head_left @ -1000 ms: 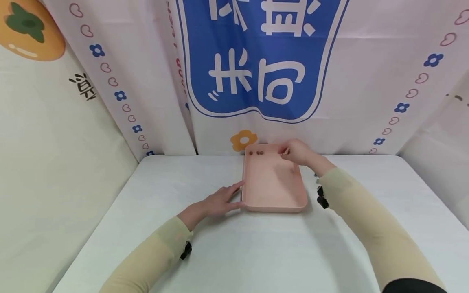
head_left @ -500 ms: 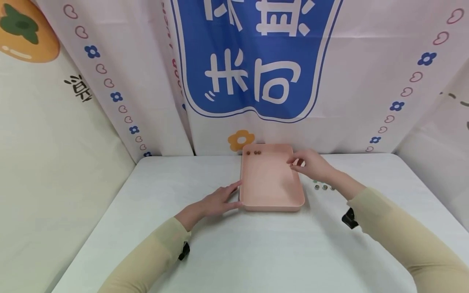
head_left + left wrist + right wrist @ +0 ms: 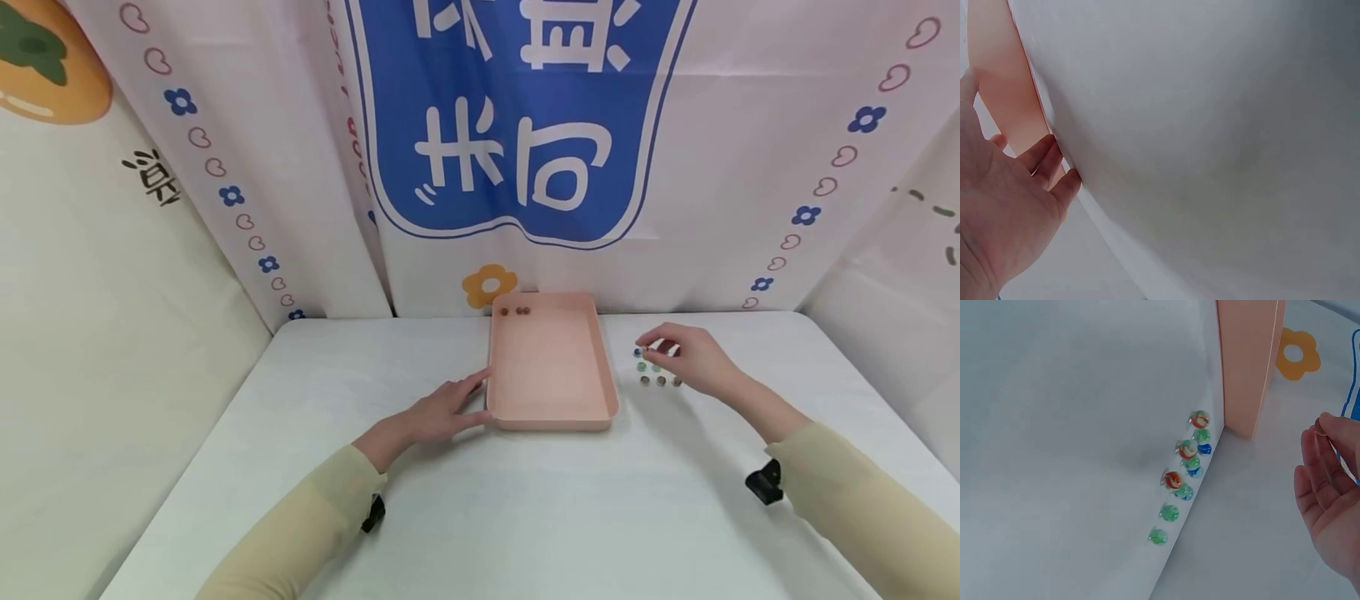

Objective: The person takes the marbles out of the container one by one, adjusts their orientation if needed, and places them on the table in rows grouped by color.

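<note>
My left hand (image 3: 438,414) rests with spread fingers against the left wall of a shallow pink tray (image 3: 555,367). The left wrist view has its fingertips (image 3: 1071,181) along the tray's side, on the white tabletop. My right hand (image 3: 693,358) hovers to the right of the tray, over small glass marbles standing in rows. Between its thumb and forefinger it pinches a small brownish marble (image 3: 1320,427), mostly covered by the fingers. The rows include reddish marbles (image 3: 1173,480), green marbles (image 3: 1169,513) and blue marbles (image 3: 1205,449). Three brown marbles (image 3: 522,311) lie in the tray's far left corner.
The white table (image 3: 450,517) ends at a printed cloth backdrop (image 3: 712,208) just behind the tray. Cloth side walls (image 3: 112,292) rise on the left and right. A black strap piece (image 3: 765,483) sits at the right wrist.
My right hand has moved right and toward me, from over the tray's far right corner to over the rows of marbles. My left hand stays at the tray's left wall.
</note>
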### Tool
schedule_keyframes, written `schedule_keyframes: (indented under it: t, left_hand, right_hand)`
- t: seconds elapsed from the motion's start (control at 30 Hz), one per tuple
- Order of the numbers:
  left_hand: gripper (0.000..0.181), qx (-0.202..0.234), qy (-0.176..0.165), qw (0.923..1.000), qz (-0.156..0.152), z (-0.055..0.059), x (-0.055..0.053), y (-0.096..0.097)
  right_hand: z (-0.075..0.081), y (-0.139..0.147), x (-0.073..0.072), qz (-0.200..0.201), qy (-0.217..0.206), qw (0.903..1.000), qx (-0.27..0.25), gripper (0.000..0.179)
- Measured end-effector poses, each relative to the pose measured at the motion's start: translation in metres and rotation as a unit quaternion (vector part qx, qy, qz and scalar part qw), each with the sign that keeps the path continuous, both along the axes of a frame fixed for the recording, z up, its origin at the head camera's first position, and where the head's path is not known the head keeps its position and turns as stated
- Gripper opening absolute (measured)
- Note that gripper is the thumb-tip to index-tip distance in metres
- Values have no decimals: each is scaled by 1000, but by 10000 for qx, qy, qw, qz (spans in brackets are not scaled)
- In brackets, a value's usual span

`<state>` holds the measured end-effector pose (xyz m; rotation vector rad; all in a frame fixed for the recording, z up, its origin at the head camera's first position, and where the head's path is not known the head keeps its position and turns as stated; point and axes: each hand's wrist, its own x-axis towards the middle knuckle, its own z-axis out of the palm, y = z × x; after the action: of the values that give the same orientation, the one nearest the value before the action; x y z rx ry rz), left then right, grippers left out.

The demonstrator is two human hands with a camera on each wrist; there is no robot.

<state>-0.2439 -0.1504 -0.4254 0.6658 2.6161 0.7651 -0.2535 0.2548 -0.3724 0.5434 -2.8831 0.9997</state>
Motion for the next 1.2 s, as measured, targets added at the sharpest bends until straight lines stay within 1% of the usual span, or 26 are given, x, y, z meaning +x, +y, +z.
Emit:
schedule_keyframes:
  t: [0.13,0.3,0.43,0.57,0.77,0.97,1.2]
  left_hand:
    - [79,25,-17,10000,42,1,-1,0]
    - [80,-13,-42,10000,56,3,0,1]
    - [80,-28,-65,9999,92,3,0,1]
    - [81,-83,-81,9999,115,3,-1,1]
    - [81,-109,-123,9998,135,2,-1,2]
    - [81,-81,-123,9998,130,2,0,2]
    - [80,-133,-94,9998,98,5,1,3]
  right_hand:
    - [-7,15,3,-187,204,9995,120,24]
    - [-17,34,7,-381,246,9987,222,23]
    - [-25,49,7,-581,114,9978,302,23]
    - [-32,61,4,-726,-99,9966,389,23]
    - [-40,72,-2,-623,-215,9964,535,22]
    - [-49,75,-6,-559,-448,9952,668,19]
    - [-55,72,-9,-587,-447,9934,880,16]
